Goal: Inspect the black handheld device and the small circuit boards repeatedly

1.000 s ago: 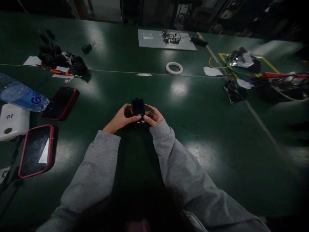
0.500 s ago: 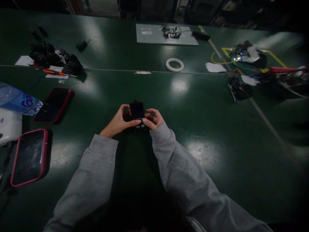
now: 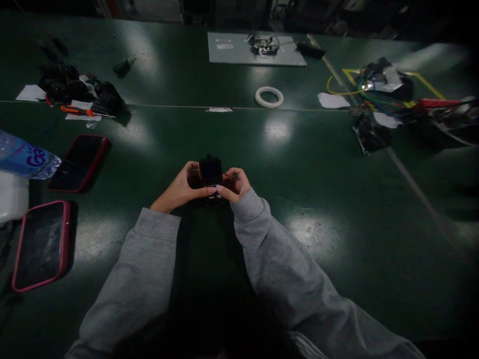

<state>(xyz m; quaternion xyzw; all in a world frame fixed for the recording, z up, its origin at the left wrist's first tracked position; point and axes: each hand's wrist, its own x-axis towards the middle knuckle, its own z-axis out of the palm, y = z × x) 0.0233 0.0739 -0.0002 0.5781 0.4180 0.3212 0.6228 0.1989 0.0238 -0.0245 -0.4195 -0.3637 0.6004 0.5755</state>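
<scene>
A small black device [image 3: 211,170] with a dark square screen stands upright on the green table [image 3: 318,164], between my hands. My left hand [image 3: 181,188] grips its left side, the thumb lying across the lower front. From the right, my right hand [image 3: 236,184] holds it too, with its thumb on the front touching or nearly touching the left thumb. The fingers behind the device are partly hidden. Small light marks show on the device's lower part, too small to read.
Two red-edged phones [image 3: 41,247] and a water bottle [image 3: 28,155] lie at the left. Farther back are an orange screwdriver [image 3: 78,110], black bundles [image 3: 62,85], a white tape ring [image 3: 269,97] and a grey board [image 3: 232,49]. Wires and parts [image 3: 381,85] fill the right back.
The whole view has shifted slightly, so most objects appear a little farther left. My right thumb has moved slightly towards the left thumb; both hands keep their hold on the device.
</scene>
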